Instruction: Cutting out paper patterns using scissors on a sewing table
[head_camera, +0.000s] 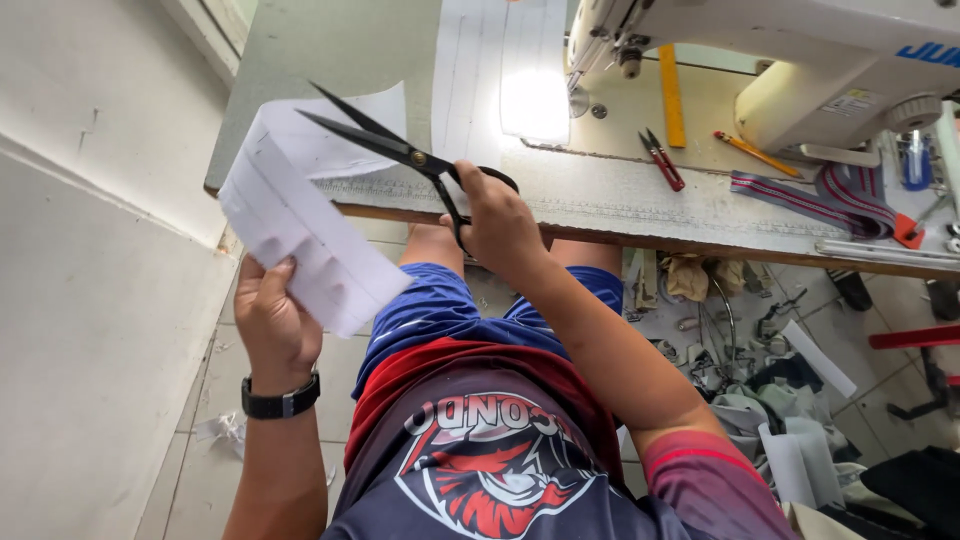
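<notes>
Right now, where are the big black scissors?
In the head view, the black scissors are in the right hand, upper middle, blades open against the white fabric piece held by the left hand.

Scissors (400, 152) right of paper (300, 215), before sewing machine (800, 60).

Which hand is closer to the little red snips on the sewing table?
Right. The right hand, holding the black scissors, is just left of the red snips. The left hand holds the white fabric piece, farther left and lower.
</notes>
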